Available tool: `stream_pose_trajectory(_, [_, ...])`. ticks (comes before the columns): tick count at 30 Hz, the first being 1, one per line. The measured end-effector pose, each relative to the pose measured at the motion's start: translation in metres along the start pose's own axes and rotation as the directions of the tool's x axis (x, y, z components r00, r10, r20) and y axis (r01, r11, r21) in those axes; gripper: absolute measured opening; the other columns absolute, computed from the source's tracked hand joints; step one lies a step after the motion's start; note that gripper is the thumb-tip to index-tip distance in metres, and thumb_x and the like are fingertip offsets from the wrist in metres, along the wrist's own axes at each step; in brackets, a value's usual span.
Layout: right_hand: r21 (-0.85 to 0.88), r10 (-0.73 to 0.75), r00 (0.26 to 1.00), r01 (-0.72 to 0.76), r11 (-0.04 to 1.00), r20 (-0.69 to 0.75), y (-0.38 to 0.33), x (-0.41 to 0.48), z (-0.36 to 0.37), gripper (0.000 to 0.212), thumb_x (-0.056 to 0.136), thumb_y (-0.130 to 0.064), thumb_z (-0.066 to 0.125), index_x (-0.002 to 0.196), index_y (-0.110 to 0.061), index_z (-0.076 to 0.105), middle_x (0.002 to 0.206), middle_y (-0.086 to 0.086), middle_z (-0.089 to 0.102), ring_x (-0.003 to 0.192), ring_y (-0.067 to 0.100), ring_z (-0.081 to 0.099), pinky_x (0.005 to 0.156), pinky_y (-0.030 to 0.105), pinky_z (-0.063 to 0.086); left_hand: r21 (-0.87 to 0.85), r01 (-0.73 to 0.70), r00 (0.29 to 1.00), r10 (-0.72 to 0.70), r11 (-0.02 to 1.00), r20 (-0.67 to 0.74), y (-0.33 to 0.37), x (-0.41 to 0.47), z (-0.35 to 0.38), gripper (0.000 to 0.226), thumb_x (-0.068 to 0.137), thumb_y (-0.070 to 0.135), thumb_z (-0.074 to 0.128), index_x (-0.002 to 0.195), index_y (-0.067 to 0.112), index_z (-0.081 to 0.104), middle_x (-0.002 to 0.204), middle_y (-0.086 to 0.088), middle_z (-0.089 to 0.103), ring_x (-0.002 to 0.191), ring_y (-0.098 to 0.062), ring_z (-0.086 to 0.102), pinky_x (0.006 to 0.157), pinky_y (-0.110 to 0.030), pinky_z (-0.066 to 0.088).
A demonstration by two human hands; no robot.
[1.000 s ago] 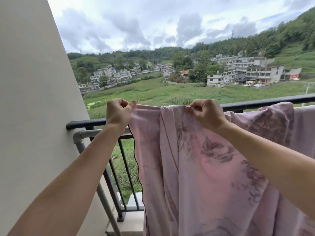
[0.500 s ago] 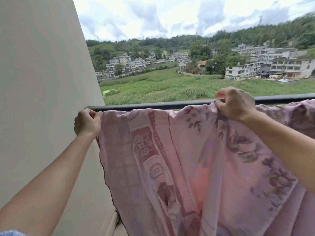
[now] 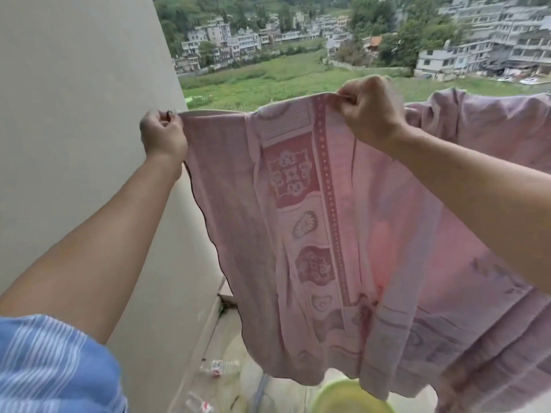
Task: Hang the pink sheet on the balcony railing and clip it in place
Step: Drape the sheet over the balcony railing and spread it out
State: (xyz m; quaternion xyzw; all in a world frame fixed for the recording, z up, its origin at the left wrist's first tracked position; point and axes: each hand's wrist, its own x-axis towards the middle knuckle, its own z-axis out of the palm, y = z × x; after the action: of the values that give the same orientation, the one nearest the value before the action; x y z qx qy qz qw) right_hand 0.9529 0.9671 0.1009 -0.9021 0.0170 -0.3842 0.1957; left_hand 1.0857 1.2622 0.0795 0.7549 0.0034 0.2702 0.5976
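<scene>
The pink sheet (image 3: 322,234), patterned with darker red panels and dotted bands, hangs spread out in front of me. My left hand (image 3: 162,137) pinches its top left corner close to the wall. Farther right and a little higher, my right hand (image 3: 372,114) grips the top edge. Between the hands the edge sags slightly. The sheet's right part is bunched and draped at the far right, where the railing would be. The cloth hides the railing, and no clips are in view.
A plain beige wall (image 3: 74,129) stands close on my left. Below the sheet a yellow-green basin (image 3: 348,397) sits on the balcony floor, with crumpled clear plastic bottles (image 3: 220,368) lying near the wall. Fields and buildings lie beyond.
Both hands have lifted the sheet's edge and spread it wider, so the railing seen a second ago is covered. My view has tilted down, showing the floor and basin.
</scene>
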Motion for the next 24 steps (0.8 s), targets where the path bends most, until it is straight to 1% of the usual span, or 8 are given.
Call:
stream_pose_trajectory(3, [0.029,0.199,0.962,-0.197,0.980,-0.186,0.011,0.013,-0.011,0.028,0.091,-0.033,0.059,0.076,-0.011,0.068,0.070,-0.001,0.057,0.062,0.012,0.045,0.044,0.019,0.033,-0.109,0.062,0.991,-0.074,0.992,-0.111,0.007,0.030,-0.008,0.028,0.090,0.017,0.046,0.064,0.023,0.035,0.063,0.008,0.040,0.053,-0.008,0.035,0.056,-0.021,0.034])
stream_pose_trajectory(5, [0.008,0.287,0.933,-0.292,0.956,-0.215,0.014,0.013,-0.014,0.030,0.092,-0.039,0.056,0.074,-0.016,0.063,0.072,-0.002,0.055,0.066,0.012,0.047,0.050,0.022,0.034,-0.164,0.113,0.986,-0.131,0.980,-0.102,0.003,0.046,-0.010,0.024,0.085,0.016,0.049,0.065,0.022,0.037,0.064,0.008,0.042,0.057,-0.011,0.041,0.059,-0.021,0.038])
stream_pose_trajectory(7, [-0.087,0.296,0.947,-0.308,0.947,-0.123,0.009,0.007,-0.011,0.033,0.093,-0.040,0.053,0.072,-0.015,0.059,0.076,-0.001,0.057,0.071,0.016,0.051,0.053,0.024,0.037,-0.176,0.139,0.990,-0.143,0.974,-0.008,-0.005,0.050,-0.009,0.022,0.078,0.014,0.057,0.066,0.023,0.040,0.067,0.007,0.049,0.060,-0.012,0.047,0.054,-0.019,0.042])
stream_pose_trajectory(10, [-0.225,0.264,0.964,-0.255,0.940,0.011,-0.013,-0.004,-0.002,0.034,0.093,-0.051,0.051,0.105,-0.024,0.069,0.102,-0.005,0.068,0.090,0.016,0.059,0.067,0.025,0.040,-0.139,0.110,0.991,-0.098,0.984,0.088,-0.015,0.046,-0.007,0.025,0.069,0.015,0.066,0.063,0.023,0.043,0.074,0.001,0.056,0.057,-0.010,0.051,0.049,-0.017,0.044])
stream_pose_trajectory(14, [-0.085,0.186,0.972,-0.175,0.981,0.145,-0.043,-0.007,0.012,0.043,0.085,-0.056,0.061,0.112,-0.023,0.070,0.099,-0.009,0.067,0.092,0.013,0.061,0.078,0.034,0.052,-0.175,0.032,0.992,-0.010,0.984,0.127,-0.007,0.056,-0.008,0.029,0.068,0.017,0.073,0.065,0.024,0.045,0.069,0.006,0.055,0.056,-0.006,0.051,0.049,-0.016,0.042])
stream_pose_trajectory(17, [-0.120,0.190,0.982,-0.187,0.975,0.013,-0.045,-0.005,0.022,0.033,0.087,-0.045,0.065,0.090,-0.014,0.075,0.078,0.000,0.068,0.075,0.024,0.065,0.069,0.040,0.056,-0.215,0.015,0.982,0.026,0.977,0.187,0.003,0.067,-0.016,0.027,0.066,0.013,0.074,0.068,0.025,0.049,0.069,0.008,0.057,0.060,-0.007,0.055,0.057,-0.022,0.049])
stream_pose_trajectory(20, [-0.137,0.334,0.912,-0.372,0.918,-0.238,-0.030,0.003,0.012,0.036,0.089,-0.046,0.056,0.087,-0.013,0.069,0.082,-0.001,0.065,0.080,0.023,0.063,0.071,0.042,0.055,-0.180,-0.071,0.965,0.113,0.981,0.238,0.014,0.071,-0.024,0.023,0.072,0.011,0.072,0.084,0.027,0.060,0.085,0.006,0.068,0.075,-0.009,0.065,0.066,-0.028,0.058])
stream_pose_trajectory(24, [-0.131,0.387,0.858,-0.450,0.883,-0.338,-0.023,0.003,-0.008,0.029,0.088,-0.042,0.051,0.084,-0.018,0.066,0.084,0.001,0.064,0.084,0.023,0.063,0.074,0.044,0.056,-0.078,-0.254,0.911,0.265,0.964,0.317,0.023,0.070,-0.025,0.028,0.078,0.010,0.069,0.101,0.023,0.059,0.100,0.002,0.067,0.088,-0.009,0.066,0.068,-0.017,0.054])
